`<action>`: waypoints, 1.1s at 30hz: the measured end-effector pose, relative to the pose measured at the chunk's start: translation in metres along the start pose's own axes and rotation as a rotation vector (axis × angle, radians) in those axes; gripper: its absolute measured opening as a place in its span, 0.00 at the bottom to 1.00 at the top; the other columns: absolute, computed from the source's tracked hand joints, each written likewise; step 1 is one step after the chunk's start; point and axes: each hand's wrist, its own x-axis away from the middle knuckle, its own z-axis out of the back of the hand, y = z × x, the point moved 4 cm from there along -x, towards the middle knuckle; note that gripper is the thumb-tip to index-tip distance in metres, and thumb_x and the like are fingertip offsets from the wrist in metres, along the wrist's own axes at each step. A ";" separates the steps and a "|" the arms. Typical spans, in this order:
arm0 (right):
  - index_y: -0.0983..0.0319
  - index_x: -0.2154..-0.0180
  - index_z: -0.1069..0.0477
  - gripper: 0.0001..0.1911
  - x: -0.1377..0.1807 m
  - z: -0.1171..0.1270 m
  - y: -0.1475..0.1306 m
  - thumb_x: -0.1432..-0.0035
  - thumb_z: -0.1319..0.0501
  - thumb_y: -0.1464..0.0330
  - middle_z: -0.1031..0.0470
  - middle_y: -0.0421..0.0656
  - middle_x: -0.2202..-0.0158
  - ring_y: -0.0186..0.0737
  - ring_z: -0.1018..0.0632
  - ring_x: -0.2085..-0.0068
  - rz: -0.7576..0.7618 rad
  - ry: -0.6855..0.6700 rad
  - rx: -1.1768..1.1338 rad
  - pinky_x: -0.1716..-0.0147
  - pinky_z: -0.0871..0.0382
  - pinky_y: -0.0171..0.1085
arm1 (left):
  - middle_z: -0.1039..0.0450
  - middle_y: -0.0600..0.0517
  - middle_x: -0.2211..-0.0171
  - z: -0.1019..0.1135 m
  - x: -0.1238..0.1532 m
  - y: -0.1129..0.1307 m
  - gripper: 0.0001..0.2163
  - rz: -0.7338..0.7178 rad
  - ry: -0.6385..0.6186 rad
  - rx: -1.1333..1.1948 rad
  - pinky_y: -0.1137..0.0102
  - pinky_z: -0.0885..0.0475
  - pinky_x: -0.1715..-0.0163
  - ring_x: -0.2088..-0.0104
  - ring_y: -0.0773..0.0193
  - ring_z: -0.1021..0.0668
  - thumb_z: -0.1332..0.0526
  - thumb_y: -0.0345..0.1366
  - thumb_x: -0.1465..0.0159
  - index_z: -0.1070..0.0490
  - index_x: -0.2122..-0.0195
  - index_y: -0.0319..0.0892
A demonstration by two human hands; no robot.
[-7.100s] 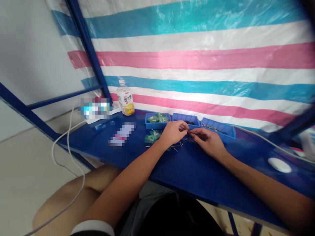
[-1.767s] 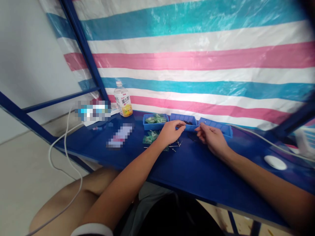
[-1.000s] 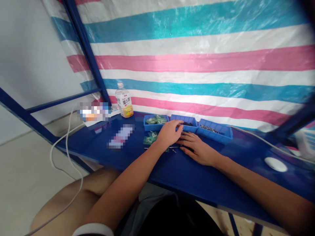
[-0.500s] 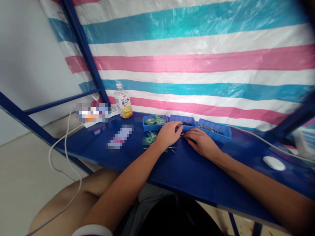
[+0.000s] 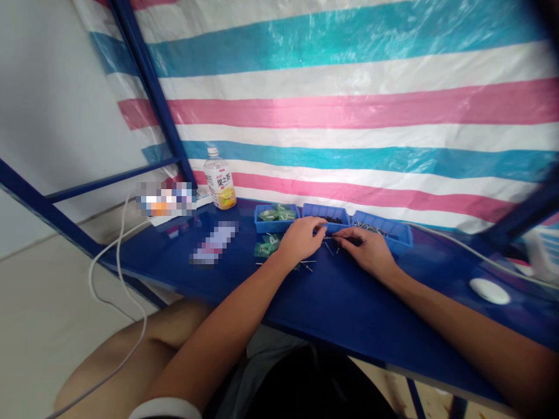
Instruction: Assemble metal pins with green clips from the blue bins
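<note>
My left hand (image 5: pixel 303 240) is closed, its fingertips curled together in front of the middle blue bin (image 5: pixel 312 212), which holds small black pieces (image 5: pixel 332 220). Whatever is between those fingertips is too small to make out. Close by on the right, my right hand (image 5: pixel 367 249) pinches a thin metal pin that looks like a blind rivet (image 5: pixel 331 237), pointing toward the left hand. Loose pin-like rivets (image 5: pixel 329 249) lie on the table below the fingertips. More of them (image 5: pixel 308 265) are beside my left wrist, next to green-and-clear packets (image 5: pixel 265 247).
A left bin (image 5: pixel 275 226) holds green packets; a right bin (image 5: pixel 404 237) holds silver pins. A drink bottle (image 5: pixel 220 180) stands at the back left. A white oval object (image 5: pixel 489 291) and a cable (image 5: pixel 463 250) lie on the right of the blue table (image 5: pixel 340 314).
My right hand has shifted slightly right and changed from a lower, flatter pose to a raised pinch. Loose pins under its fingers now show. My left hand has barely moved.
</note>
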 end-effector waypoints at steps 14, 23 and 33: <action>0.57 0.57 0.18 0.17 0.000 0.003 0.005 0.39 0.28 0.52 0.13 0.45 0.57 0.50 0.14 0.59 -0.083 0.058 -0.056 0.54 0.19 0.50 | 0.15 0.44 0.49 -0.006 0.000 -0.001 0.14 -0.011 -0.057 0.020 0.59 0.21 0.43 0.50 0.54 0.14 0.38 0.35 0.30 0.18 0.46 0.40; 0.57 0.56 0.25 0.26 -0.002 -0.002 -0.001 0.46 0.22 0.49 0.14 0.46 0.60 0.48 0.14 0.57 -0.146 0.073 -0.545 0.55 0.17 0.46 | 0.13 0.48 0.52 -0.007 0.006 0.011 0.26 0.026 -0.145 0.179 0.61 0.21 0.45 0.55 0.55 0.14 0.32 0.38 0.33 0.27 0.34 0.44; 0.57 0.56 0.24 0.25 0.000 -0.001 0.000 0.48 0.20 0.51 0.16 0.43 0.63 0.43 0.16 0.63 -0.151 0.080 -0.548 0.61 0.19 0.42 | 0.13 0.50 0.54 0.004 -0.001 0.009 0.16 0.042 -0.062 0.266 0.66 0.20 0.51 0.62 0.62 0.16 0.34 0.36 0.30 0.21 0.42 0.45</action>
